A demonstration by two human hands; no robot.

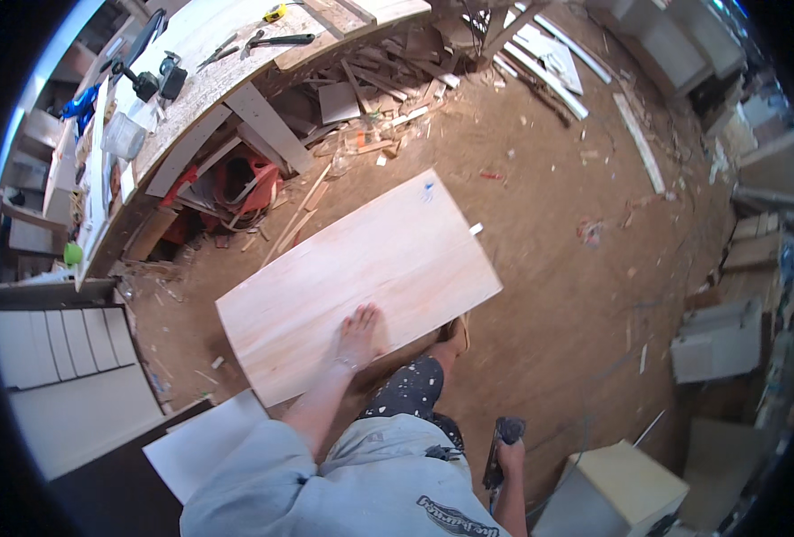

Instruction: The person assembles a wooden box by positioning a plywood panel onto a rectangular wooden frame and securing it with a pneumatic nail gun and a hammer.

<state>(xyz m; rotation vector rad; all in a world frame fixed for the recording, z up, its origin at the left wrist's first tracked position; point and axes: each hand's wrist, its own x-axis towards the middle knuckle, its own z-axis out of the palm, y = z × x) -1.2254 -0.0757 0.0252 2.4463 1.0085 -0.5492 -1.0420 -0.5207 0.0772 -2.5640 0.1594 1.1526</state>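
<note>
A large pale wooden panel (352, 277) lies at a slant in front of my legs. My left hand (359, 336) rests flat on its near side, fingers stretched out over the surface. Down at my right side, away from the panel, my right hand (509, 455) is wrapped round a black nail gun (493, 452). The nail gun's lower end is partly hidden by the hand and my shirt. A small blue mark shows near the panel's far right corner.
A workbench (209, 89) at the far left carries a hammer (271, 40), a yellow tape measure (274, 12) and a cordless drill (171, 76). Wood offcuts (397, 76) and a red object (245, 183) lie beneath it. A white cabinet (616, 488) stands at the near right.
</note>
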